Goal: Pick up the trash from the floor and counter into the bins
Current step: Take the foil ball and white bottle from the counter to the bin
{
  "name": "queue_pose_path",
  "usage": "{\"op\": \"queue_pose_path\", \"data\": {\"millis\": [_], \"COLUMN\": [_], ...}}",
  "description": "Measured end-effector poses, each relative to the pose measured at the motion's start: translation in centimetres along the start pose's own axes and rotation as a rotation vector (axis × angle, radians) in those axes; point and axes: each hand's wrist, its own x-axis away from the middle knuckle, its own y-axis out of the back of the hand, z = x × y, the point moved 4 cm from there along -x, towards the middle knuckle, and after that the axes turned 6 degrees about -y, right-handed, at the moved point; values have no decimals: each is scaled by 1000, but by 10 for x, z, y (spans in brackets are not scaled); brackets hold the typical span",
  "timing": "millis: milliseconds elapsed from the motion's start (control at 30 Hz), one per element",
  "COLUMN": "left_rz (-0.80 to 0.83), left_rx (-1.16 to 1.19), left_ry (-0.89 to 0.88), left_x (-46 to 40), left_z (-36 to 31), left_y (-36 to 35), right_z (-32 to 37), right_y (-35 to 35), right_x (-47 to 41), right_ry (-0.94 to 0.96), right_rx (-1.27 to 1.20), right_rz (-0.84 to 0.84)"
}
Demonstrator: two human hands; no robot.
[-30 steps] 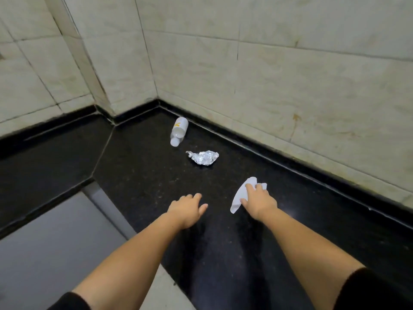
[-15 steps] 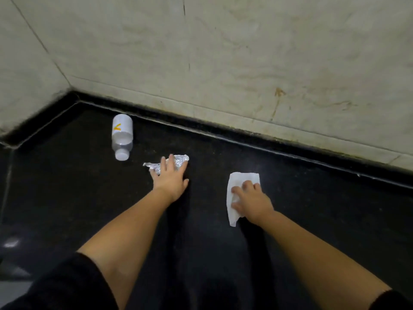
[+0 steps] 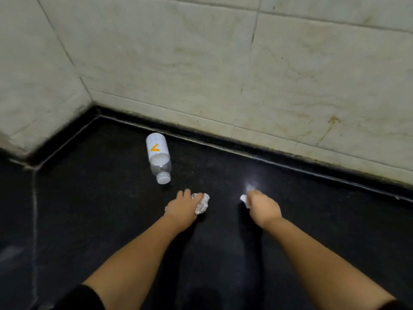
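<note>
My left hand (image 3: 182, 206) is closed around a crumpled ball of silver foil (image 3: 203, 205) on the black stone counter (image 3: 100, 209); foil shows on both sides of the fingers. To its right, my right hand (image 3: 263, 205) is clenched on a white paper tissue (image 3: 244, 199), of which only a small corner sticks out by the thumb. A small white plastic bottle (image 3: 158, 156) with an orange mark lies on its side just beyond my left hand, cap toward me, untouched.
Pale marble wall tiles (image 3: 223, 74) rise behind the counter and meet in a corner at the left. A seam (image 3: 34, 209) runs down the counter at the left. No bin is in view.
My left hand went from flat on the foil to gripping it. My right hand bunched the flat tissue into its fist. The view drew back, showing more wall.
</note>
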Motion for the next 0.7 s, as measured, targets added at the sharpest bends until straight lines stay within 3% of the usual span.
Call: {"op": "queue_pose_path", "data": {"millis": [133, 333, 533, 700], "left_rz": [-14, -53, -75, -38], "left_rx": [1, 59, 18, 17], "left_ry": [65, 244, 276, 277], "left_x": [36, 75, 77, 70], "left_z": [50, 123, 128, 128], "left_y": [-5, -11, -17, -17], "right_z": [106, 214, 244, 236], "right_y": [15, -5, -37, -34], "right_x": [-19, -49, -75, -74], "right_ry": [107, -36, -188, -104], "right_rx": [16, -43, -237, -190], "right_rz": [-57, 70, 156, 155]}}
